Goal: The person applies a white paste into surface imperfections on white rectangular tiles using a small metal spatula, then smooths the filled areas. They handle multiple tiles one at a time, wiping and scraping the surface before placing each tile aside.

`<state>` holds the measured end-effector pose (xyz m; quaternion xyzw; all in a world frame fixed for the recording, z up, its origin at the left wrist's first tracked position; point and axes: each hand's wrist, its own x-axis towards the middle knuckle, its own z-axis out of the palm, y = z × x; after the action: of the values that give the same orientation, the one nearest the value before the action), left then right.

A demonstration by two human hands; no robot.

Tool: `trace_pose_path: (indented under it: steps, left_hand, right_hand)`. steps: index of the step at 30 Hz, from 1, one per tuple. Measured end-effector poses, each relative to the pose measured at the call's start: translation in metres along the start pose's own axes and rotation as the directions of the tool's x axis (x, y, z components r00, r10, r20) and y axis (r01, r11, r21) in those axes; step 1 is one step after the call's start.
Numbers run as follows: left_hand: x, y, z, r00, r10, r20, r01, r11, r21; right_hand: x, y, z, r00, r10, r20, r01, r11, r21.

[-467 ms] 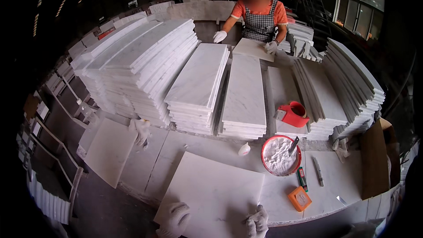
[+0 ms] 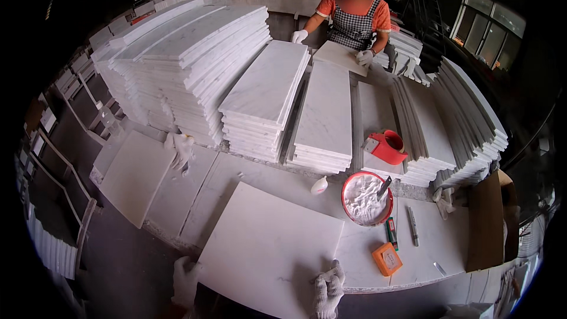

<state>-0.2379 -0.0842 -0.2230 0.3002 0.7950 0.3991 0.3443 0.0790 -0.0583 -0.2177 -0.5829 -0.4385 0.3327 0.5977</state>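
Observation:
A white marble tile [image 2: 266, 242] is tilted over the near edge of the bench, its near part reaching out past that edge. My left hand [image 2: 185, 283], in a white knit glove, holds the tile by its left edge. On the right edge my gloved right hand [image 2: 328, 290] grips it, fingers curled, thumb side up. Beyond the tile stands a red-rimmed tub [image 2: 367, 199] of white paste with a dark-handled spatula [image 2: 384, 186] in it. A small white bottle [image 2: 319, 185] lies left of the tub.
Stacks of marble slabs [image 2: 269, 85] line the bench. Red tape dispenser [image 2: 387, 146], orange box [image 2: 387, 259], green box [image 2: 391, 233], pen [image 2: 413, 226], cardboard box [image 2: 490, 221] and loose gloves [image 2: 181, 149] lie around. Across the bench, a gloved co-worker [image 2: 354, 23] handles another tile [image 2: 341, 56].
My left hand has moved from the tile's top face to its left edge. My view has tilted and shifted, so the bench appears higher and further left.

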Motion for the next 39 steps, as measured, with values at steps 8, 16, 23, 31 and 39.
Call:
trace_pose_path:
  steps: [8,16,23,31,39]
  left_hand:
    - [-0.002,-0.013,0.002,0.851,-0.026,0.525,0.342,0.785,-0.517]
    - [-0.002,-0.007,0.004,0.841,-0.228,0.49,0.517,0.607,-0.604]
    - [-0.006,0.002,-0.006,0.841,-0.165,0.515,0.447,0.748,-0.49]
    - [0.01,0.006,-0.029,0.861,-0.157,0.484,0.468,0.618,-0.631]
    - [0.036,-0.007,-0.049,0.906,-0.087,0.414,0.387,0.561,-0.731]
  right_hand:
    - [-0.001,0.003,0.002,0.998,0.062,-0.004,-0.062,0.997,0.044]
    - [-0.004,0.022,0.003,0.995,0.097,0.019,-0.099,0.982,0.162]
    - [-0.006,0.049,-0.001,0.996,0.091,0.025,-0.094,0.973,0.21]
    - [0.003,0.064,0.029,0.972,0.085,0.22,-0.126,0.976,0.178]
    - [0.039,0.023,0.109,0.979,0.034,0.199,-0.09,0.956,0.28]
